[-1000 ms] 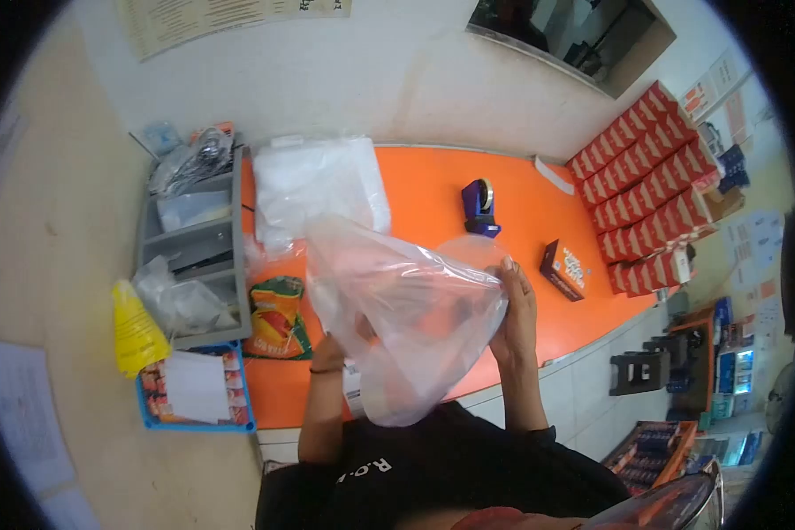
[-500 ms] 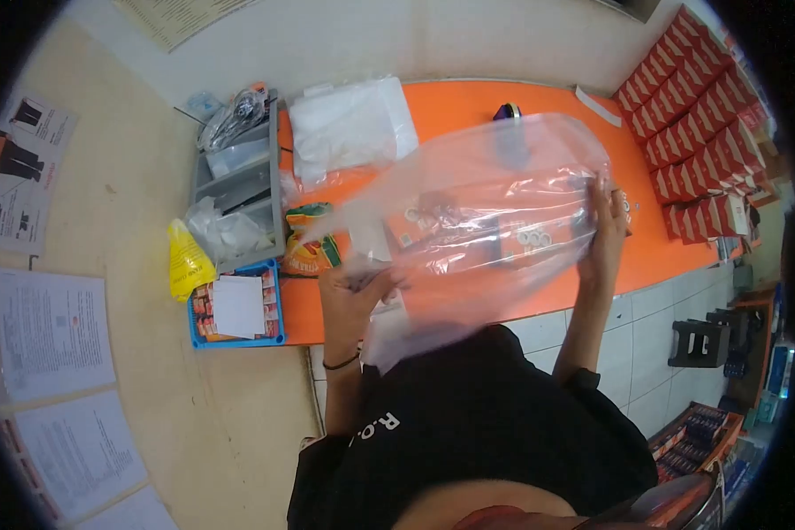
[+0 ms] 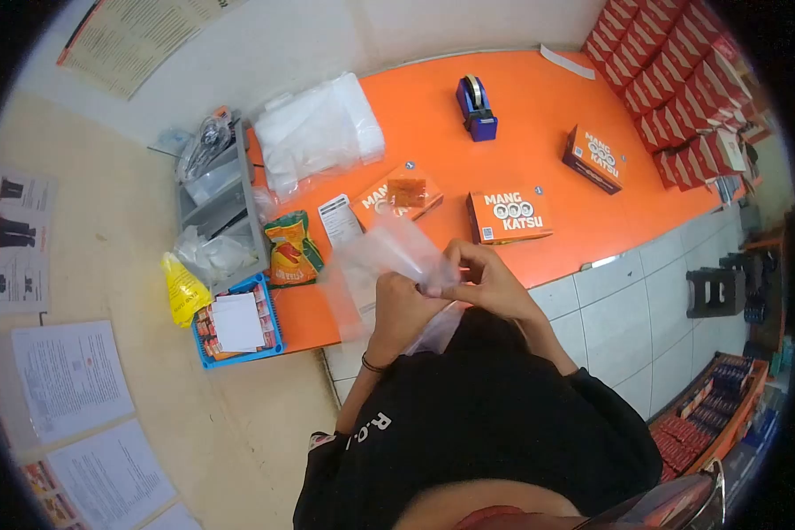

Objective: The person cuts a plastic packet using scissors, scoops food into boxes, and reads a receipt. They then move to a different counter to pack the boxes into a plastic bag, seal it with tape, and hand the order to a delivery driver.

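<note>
Clear plastic bag point(image 3: 381, 258) gripped over the bench's point(image 3: 539, 132) front edge: left hand point(image 3: 399, 305) clenched on its bunched end, right hand point(image 3: 486, 281) pinching just beside. Long axis along that edge, loose end pointing toward the bench's left end, near the snack packet point(image 3: 289, 249).

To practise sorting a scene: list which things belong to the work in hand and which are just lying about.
In hand: clear plastic bag, pinched by left hand and right hand.
Lying about: tape dispenser, orange boxes, snack packet, stacked bags.
</note>
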A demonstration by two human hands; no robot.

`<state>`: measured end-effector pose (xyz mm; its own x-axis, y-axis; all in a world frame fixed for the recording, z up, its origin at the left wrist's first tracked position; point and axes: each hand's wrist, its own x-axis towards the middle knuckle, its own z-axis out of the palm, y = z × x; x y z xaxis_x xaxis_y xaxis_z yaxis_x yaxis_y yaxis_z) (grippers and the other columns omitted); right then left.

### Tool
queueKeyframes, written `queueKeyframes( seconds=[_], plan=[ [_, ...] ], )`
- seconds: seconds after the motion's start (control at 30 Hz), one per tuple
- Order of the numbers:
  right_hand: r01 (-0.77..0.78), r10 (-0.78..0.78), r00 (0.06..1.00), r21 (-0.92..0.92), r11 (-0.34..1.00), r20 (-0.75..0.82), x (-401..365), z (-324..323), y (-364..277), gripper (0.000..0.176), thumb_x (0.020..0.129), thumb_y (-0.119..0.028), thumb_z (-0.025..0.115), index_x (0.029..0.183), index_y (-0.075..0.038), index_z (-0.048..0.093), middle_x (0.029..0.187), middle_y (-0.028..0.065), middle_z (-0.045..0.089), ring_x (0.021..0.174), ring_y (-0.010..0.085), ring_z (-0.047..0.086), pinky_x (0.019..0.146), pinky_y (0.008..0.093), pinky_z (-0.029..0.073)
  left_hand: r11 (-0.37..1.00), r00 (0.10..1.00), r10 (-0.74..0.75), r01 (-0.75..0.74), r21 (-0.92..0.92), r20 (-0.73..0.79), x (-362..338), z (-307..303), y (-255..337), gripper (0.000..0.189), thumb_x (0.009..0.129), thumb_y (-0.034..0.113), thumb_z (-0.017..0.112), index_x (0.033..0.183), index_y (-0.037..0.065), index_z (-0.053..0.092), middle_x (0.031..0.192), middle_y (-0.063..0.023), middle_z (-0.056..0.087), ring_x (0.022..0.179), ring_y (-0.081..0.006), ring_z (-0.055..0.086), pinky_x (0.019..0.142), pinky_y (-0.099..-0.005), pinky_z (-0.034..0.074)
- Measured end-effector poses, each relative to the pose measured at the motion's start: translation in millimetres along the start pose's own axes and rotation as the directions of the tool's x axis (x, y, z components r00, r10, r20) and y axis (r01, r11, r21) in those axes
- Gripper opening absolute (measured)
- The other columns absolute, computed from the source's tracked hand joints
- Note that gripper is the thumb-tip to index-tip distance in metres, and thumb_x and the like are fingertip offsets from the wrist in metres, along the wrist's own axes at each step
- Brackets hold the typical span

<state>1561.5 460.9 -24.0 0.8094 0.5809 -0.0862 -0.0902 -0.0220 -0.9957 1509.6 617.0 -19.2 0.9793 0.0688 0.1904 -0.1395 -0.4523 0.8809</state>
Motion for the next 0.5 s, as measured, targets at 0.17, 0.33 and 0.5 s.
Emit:
queueKeyframes(
  seconds=[0.17, 0.33, 0.5],
  plan=[
    [0.109, -0.347, 0.863, -0.534, 0.838, -0.367, -16.3, -87.3, 72.1, 0.009, 0.079, 0.006, 0.053, 0.078, -0.002, 0.052, 0.071, 0.0002, 0.049, 0.066, 0.013, 0.049, 0.06, 0.0259, 0.043, 0.963, 0.991, -0.064, 0.092, 0.253, -0.117, -27.0, -55.7, -86.1, 0.025, 0.073, 0.02, 0.075, 0.084, 0.001, 0.062, 0.07, -0.0048, 0.058, 0.06, -0.014, 0.053, 0.055, -0.0301, 0.045],
    [-0.053, -0.442, 0.387, -0.498, 0.865, -0.809, -43.9, -188.1, 34.5, 0.006, 0.094, -0.004, 0.048, 0.088, -0.002, 0.049, 0.075, 0.0013, 0.048, 0.072, 0.0102, 0.055, 0.064, 0.0271, 0.055, 0.794, 0.456, -0.588, 0.17, -0.583, -0.668, -40.3, -175.0, -109.3, 0.023, 0.091, 0.02, 0.061, 0.097, -0.001, 0.056, 0.08, -0.0085, 0.059, 0.07, -0.0154, 0.055, 0.067, -0.0282, 0.049],
    [0.287, -0.315, 0.928, -0.156, 0.945, -0.198, 30.2, -6.2, -4.9, 0.032, 0.082, -0.013, 0.07, 0.109, -0.005, 0.056, 0.105, 0.0017, 0.056, 0.087, 0.0115, 0.056, 0.076, 0.0284, 0.048, 0.984, 0.941, -0.093, 0.037, -0.176, -0.326, 17.6, -43.6, -53.3, 0.017, 0.08, 0.0, 0.067, 0.093, 0.0, 0.057, 0.081, -0.0017, 0.054, 0.076, -0.008, 0.052, 0.066, -0.0241, 0.046]
  ],
)
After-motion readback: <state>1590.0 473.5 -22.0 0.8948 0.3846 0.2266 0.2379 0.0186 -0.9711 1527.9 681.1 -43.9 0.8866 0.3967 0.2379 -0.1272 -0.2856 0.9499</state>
